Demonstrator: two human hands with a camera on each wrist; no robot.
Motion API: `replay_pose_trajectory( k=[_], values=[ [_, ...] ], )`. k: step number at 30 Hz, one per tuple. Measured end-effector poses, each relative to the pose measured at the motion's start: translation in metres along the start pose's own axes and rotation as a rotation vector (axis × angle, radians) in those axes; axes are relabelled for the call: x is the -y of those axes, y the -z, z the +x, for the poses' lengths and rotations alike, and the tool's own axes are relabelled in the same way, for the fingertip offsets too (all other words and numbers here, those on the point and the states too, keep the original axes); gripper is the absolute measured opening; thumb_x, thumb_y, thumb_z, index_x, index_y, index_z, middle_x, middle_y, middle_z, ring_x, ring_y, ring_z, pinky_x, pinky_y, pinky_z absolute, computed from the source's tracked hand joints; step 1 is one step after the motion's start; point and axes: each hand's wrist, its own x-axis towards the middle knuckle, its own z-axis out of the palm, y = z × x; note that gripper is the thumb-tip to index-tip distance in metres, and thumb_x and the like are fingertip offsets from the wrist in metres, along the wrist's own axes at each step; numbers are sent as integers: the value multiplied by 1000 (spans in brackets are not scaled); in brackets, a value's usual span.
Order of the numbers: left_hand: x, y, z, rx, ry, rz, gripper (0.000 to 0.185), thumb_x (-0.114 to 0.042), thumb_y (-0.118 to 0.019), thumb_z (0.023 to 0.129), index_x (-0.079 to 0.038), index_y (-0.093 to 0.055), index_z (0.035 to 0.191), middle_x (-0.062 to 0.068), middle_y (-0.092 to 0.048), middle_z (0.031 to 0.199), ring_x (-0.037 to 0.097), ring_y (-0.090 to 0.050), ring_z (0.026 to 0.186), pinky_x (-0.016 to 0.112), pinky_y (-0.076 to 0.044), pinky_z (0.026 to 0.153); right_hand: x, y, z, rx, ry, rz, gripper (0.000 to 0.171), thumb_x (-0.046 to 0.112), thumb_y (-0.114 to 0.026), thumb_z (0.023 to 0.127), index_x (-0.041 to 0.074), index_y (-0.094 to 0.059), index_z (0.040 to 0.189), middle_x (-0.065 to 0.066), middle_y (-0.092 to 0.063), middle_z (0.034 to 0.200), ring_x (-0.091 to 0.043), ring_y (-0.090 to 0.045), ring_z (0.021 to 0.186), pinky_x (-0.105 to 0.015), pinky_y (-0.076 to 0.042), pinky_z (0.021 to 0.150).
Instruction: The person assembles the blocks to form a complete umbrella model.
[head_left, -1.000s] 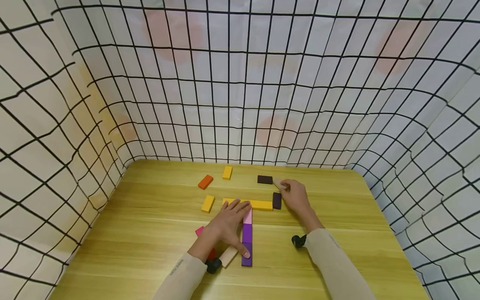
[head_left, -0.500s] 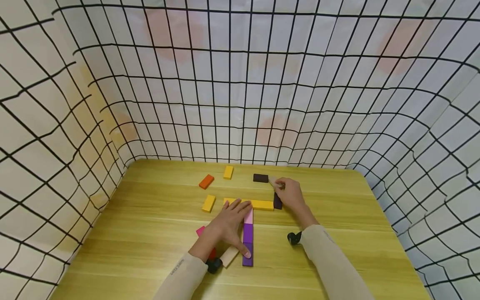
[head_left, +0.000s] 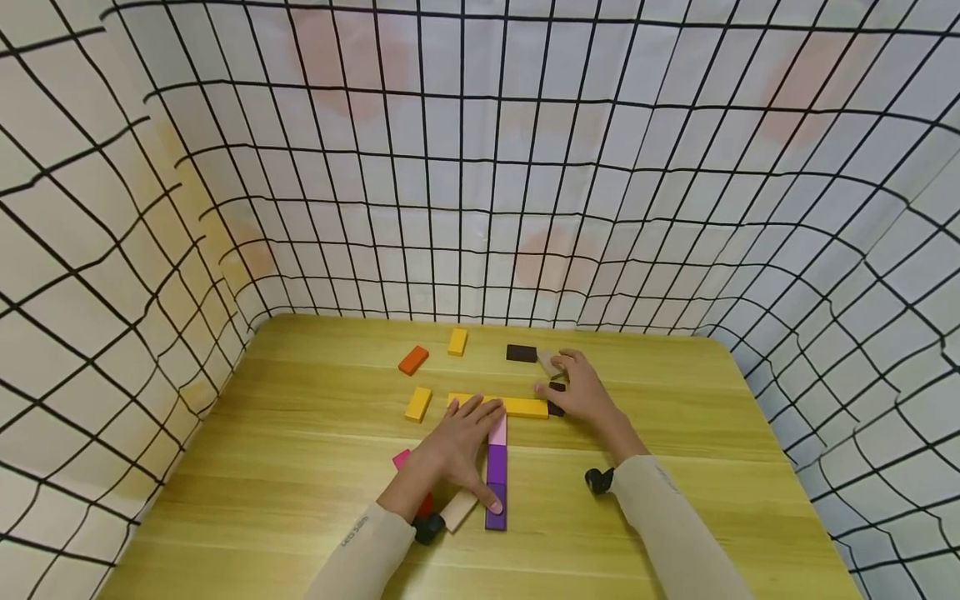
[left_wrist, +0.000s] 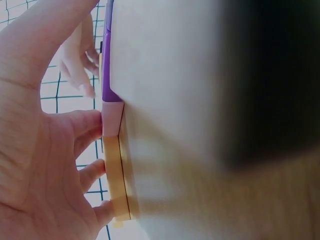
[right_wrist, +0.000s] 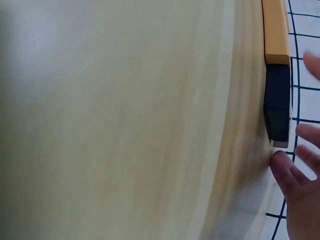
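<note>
Has spread the right hand since the earlier frame, with released fingers by the pale block, between two black blocks. Touches the yellow row with outstretched left hand. Probably light, stiff, smooth; best pinched by long sides.

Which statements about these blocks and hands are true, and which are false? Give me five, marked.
1. The left hand has its thumb on the dark purple block. True.
2. The right hand has its thumb and index finger apart. True.
3. The pink block adjoins the yellow row. True.
4. The dark purple block touches the yellow row. False: the bright purple block and pink block lie between.
5. An orange block adjoins the yellow row's right end. False: a black block does.
</note>
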Motion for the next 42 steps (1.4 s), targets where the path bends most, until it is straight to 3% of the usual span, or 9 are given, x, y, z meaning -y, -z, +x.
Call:
replay_pose_trajectory(
  k=[4, 7, 20, 42],
  values=[
    [1, 0, 0, 2, 2, 8, 148, -93, -65, 42, -20, -10, 158, -5, -8, 165, 28, -4, 152, 57, -7, 121, 3, 4, -7, 79, 32, -51, 95, 67, -64, 80, 6, -38, 149, -11, -27, 158, -38, -32, 140, -61, -33, 110],
    [1, -1, 0, 2, 4, 13, 148, -94, -64, 41, -20, -11, 158, -5, -8, 165, 28, -4, 152, 57, -7, 121, 3, 4, -10, 117, 30, -81, 99, 72, -61, 79, 9, -34, 151, -9, -26, 159, -38, -27, 144, -61, -30, 112],
    [-1, 0, 0, 0, 3, -7, 146, -91, -66, 43, -19, -11, 158, -5, -9, 165, 28, -5, 152, 57, -7, 121, 3, 0, -15, 96, 47, -83, 95, 66, -65, 80, 8, -36, 150, -10, -29, 158, -37, -31, 143, -61, -31, 112],
    [0, -1, -1, 0, -1, -5, 147, -93, -65, 42, -20, -11, 158, -6, -7, 165, 28, -4, 153, 57, -6, 121, 3, 0, -17, 93, 74, -133, 86, 64, -62, 84, 12, -40, 149, -9, -31, 158, -35, -31, 144, -59, -30, 113]
  ],
)
